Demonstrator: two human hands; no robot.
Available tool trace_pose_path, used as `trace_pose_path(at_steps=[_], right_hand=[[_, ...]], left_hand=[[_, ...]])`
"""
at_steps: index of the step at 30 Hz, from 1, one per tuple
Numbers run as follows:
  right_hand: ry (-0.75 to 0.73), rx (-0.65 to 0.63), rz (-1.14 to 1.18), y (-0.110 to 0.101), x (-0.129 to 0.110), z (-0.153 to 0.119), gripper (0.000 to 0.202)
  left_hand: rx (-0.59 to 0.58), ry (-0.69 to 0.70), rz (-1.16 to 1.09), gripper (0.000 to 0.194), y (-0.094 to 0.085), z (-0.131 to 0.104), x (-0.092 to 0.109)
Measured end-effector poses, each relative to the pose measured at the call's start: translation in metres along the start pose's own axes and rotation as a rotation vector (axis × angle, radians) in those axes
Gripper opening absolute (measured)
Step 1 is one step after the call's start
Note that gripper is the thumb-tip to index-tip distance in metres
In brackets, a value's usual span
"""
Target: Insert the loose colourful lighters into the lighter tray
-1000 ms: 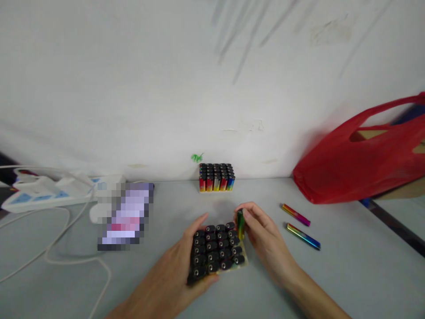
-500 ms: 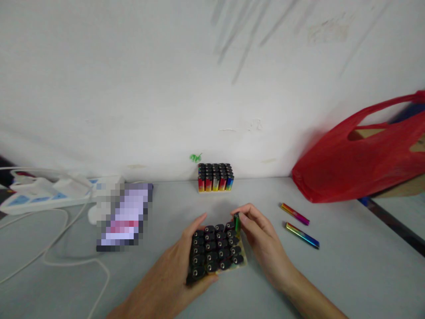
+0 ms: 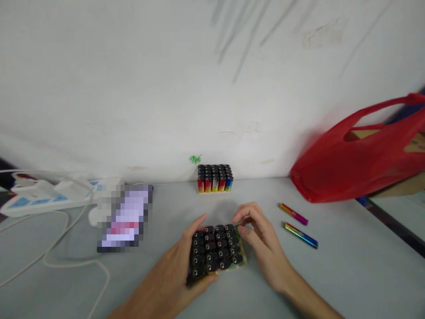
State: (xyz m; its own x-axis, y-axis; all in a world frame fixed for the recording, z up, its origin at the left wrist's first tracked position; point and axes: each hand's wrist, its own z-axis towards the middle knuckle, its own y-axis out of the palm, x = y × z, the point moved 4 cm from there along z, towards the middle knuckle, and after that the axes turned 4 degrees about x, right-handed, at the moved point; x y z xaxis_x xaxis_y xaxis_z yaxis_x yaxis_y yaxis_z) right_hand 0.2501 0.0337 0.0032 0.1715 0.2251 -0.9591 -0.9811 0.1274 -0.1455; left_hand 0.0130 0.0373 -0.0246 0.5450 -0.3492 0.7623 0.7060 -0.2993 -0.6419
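My left hand grips the left side of a tray filled with rows of black-topped cylinders, its thumb along the far edge and fingers underneath. At the tray's far right corner is my right hand, thumb and index finger near a black-topped piece that sits low among the others. Whether the fingertips still touch that piece is not clear. To the right, two shiny multicoloured sticks lie on the table, a red-purple one and a yellow-blue one.
A second block of colourful cylinders stands by the wall. A phone-like device lies left, beside a white power strip and loose cables. A red bag rests at the right over the table's edge.
The green cylinder that was upright in my right fingertips has gone down into the tray's far right corner. My right fingers have loosened slightly; my left hand keeps its hold.
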Motion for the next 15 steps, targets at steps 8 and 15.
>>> trace_pose_path(at_steps=[8,15], right_hand=[[0.043,-0.107,-0.002,0.003,-0.003,0.001,0.017],[-0.224,0.175,-0.706,-0.070,-0.023,-0.006,0.017]], left_hand=[[-0.015,-0.010,-0.009,0.107,0.002,0.002,-0.003],[-0.019,0.015,-0.017,0.107,0.005,0.003,-0.007]])
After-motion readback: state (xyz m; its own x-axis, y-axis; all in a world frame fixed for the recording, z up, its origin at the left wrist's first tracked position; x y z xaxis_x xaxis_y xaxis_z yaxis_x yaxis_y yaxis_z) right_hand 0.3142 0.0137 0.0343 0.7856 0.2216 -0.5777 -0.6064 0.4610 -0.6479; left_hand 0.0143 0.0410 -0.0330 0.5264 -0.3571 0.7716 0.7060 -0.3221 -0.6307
